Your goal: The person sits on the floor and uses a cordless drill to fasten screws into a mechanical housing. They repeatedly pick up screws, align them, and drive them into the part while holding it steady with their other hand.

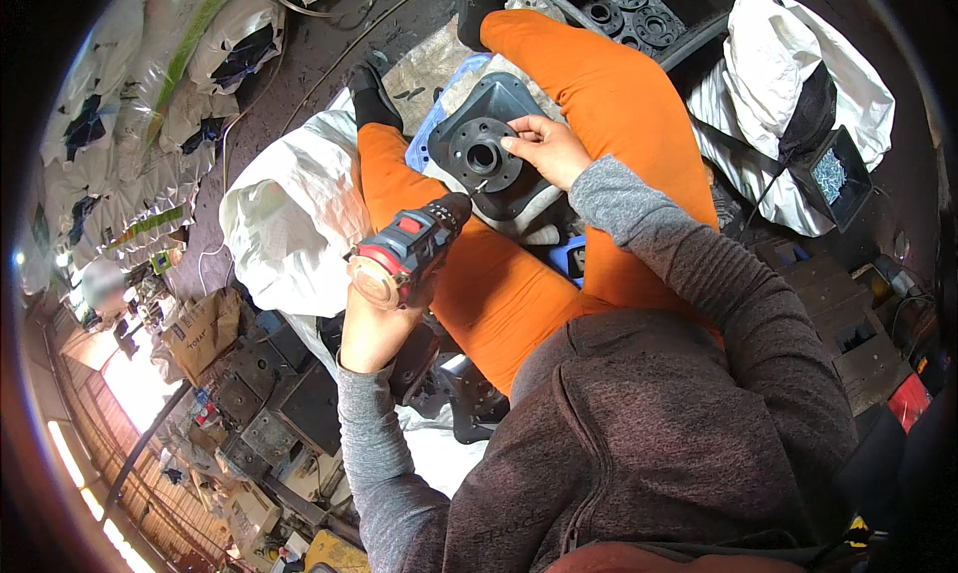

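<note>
- Your left hand (371, 325) is clenched around the grip of the red and black cordless drill (409, 252); the drill's long axis runs up and to the right, nose toward the flanged black plastic part (486, 154).
- That part rests on your lap, between your orange-clad thighs, just beyond the drill's tip.
- Your right hand (547, 149) is the nearer one: it lies on the flange's right edge, fingers pinching something small at the rim.
- The bit and whatever your fingertips pinch are too small to make out.
- The part's lower edge is hidden behind your leg and the drill.
</note>
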Available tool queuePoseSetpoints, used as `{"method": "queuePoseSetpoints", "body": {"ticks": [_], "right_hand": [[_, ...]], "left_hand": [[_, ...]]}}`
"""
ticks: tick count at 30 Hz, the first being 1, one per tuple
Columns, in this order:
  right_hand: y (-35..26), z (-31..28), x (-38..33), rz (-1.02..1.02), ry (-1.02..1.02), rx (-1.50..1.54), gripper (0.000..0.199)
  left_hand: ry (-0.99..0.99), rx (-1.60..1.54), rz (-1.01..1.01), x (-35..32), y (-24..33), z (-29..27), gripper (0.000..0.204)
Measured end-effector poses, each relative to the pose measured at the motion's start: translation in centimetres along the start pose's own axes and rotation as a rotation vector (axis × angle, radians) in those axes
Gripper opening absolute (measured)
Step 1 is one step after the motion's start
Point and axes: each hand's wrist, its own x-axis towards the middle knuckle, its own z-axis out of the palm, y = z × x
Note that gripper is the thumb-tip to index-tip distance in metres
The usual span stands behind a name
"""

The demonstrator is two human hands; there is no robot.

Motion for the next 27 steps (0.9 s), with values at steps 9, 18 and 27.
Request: {"method": "queuePoseSetpoints", "body": {"ticks": [9,18,27], "right_hand": [[-1.4,0.3,-0.8,0.08,0.036,-0.111,0.031],[-3.6,0.4,-1.8,0.128,0.07,-0.196,0.035],[-0.9,0.9,-0.3,0.039,0.129,-0.224,0.034]], "left_hand": [[-0.176,0.323,0.086,2.9,2.8,-2.1,0.03],[-0.225,0.415,0.187,3.8,2.8,-1.2,0.029],[-0.286,0.194,-0.09,4.7,0.8,-1.1,0.042]]}}
